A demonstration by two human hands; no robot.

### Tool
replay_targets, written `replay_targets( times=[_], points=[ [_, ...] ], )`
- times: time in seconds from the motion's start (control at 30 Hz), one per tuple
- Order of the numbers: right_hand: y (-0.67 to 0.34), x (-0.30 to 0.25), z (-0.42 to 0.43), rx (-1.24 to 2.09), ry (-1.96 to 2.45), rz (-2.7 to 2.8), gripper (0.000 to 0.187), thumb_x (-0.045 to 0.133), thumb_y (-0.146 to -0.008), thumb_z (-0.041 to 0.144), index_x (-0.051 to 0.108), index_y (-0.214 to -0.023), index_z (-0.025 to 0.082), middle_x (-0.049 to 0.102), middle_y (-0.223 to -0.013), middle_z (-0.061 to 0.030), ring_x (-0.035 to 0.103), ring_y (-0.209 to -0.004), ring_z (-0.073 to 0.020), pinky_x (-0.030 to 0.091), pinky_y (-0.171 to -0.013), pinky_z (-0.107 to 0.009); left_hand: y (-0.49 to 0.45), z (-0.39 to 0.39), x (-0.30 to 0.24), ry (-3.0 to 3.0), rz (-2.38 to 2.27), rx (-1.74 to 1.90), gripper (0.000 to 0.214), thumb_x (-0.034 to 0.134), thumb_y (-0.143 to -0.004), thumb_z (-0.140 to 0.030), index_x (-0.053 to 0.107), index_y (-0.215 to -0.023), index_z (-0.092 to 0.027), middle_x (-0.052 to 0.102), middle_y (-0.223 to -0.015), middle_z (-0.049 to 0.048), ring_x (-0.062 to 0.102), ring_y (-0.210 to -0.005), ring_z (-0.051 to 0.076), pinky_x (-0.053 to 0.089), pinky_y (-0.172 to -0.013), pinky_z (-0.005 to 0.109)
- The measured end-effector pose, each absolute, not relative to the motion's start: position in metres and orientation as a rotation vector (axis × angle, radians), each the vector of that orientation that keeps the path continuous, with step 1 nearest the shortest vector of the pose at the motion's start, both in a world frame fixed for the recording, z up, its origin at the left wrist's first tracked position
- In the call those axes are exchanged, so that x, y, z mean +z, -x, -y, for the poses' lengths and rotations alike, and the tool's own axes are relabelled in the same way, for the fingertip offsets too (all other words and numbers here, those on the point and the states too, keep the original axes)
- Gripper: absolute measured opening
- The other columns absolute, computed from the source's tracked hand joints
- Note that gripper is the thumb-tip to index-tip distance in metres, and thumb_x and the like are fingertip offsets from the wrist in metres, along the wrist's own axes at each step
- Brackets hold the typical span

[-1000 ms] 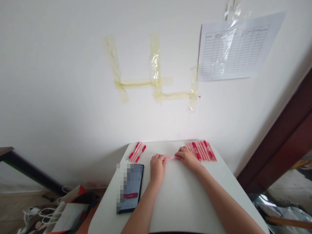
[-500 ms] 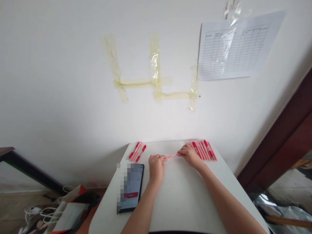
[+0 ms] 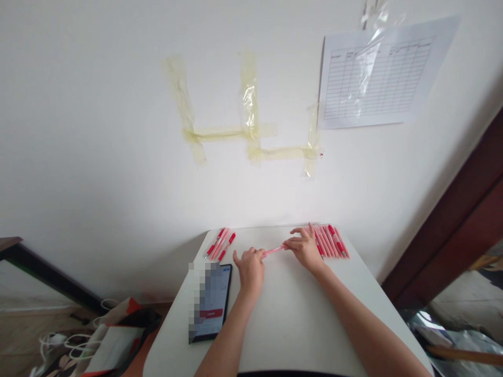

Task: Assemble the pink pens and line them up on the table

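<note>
A pink pen (image 3: 274, 250) is held level between both hands over the white table (image 3: 291, 314). My left hand (image 3: 249, 268) pinches its left end, thumb stuck out to the left. My right hand (image 3: 304, 247) pinches its right end with thumb and forefinger, the other fingers spread. Just right of that hand lies a row of several pink and red pens (image 3: 330, 241) near the table's far edge. A small group of red and pink pens (image 3: 220, 244) lies at the far left corner.
A dark phone (image 3: 210, 302) lies on the table's left side near my left forearm. The wall rises right behind the table, with tape strips (image 3: 251, 115) and a printed sheet (image 3: 377, 76). Bags and cables (image 3: 98, 340) sit on the floor left; a brown door frame (image 3: 456, 220) stands right.
Both hands loosened from closed grips to fingertip pinches. The right hand's fingers spread and the left thumb opened out. The pen lifted slightly and tilted up to the right.
</note>
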State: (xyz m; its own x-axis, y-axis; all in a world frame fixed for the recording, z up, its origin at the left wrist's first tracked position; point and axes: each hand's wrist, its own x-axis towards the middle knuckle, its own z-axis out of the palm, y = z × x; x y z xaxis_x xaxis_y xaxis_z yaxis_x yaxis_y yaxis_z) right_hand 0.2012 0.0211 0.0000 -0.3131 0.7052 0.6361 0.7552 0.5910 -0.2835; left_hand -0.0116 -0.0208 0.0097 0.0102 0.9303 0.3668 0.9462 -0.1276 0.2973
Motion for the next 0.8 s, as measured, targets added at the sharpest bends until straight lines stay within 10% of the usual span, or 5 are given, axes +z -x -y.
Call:
replay_targets(
  times=[0.37,0.57,0.8],
  points=[
    [-0.206,0.001,-0.025,-0.124,1.108,2.102,0.020,0.062,-0.095,0.025,0.078,-0.095,0.037,0.078,-0.092,0.0022,0.054,-0.119,-0.0281,-0.001,-0.117,-0.073,0.011,0.020,0.009,2.257,2.121,-0.770,0.032,0.046,-0.093,-0.015,0.075,-0.093,-0.028,0.071,-0.090,0.0014,0.062,-0.092,0.020,0.017,-0.115,0.068],
    [-0.209,-0.001,-0.023,-0.016,1.186,2.164,0.032,0.062,-0.096,0.029,0.068,-0.127,0.031,0.070,-0.104,-0.0079,0.054,-0.111,-0.0290,0.035,-0.108,-0.057,0.005,0.020,0.005,2.248,2.072,-0.888,0.022,0.052,-0.095,-0.024,0.073,-0.098,-0.029,0.071,-0.097,0.0032,0.056,-0.107,0.025,0.012,-0.115,0.072],
    [-0.198,0.001,-0.019,0.267,1.206,2.193,0.019,0.050,-0.099,0.021,0.069,-0.102,0.021,0.069,-0.099,-0.0063,0.062,-0.095,-0.0219,0.049,-0.086,-0.035,0.008,0.019,0.003,2.295,2.003,-0.888,0.027,0.051,-0.092,-0.017,0.071,-0.106,-0.030,0.070,-0.102,0.0039,0.054,-0.106,0.024,0.027,-0.115,0.056]
  ],
)
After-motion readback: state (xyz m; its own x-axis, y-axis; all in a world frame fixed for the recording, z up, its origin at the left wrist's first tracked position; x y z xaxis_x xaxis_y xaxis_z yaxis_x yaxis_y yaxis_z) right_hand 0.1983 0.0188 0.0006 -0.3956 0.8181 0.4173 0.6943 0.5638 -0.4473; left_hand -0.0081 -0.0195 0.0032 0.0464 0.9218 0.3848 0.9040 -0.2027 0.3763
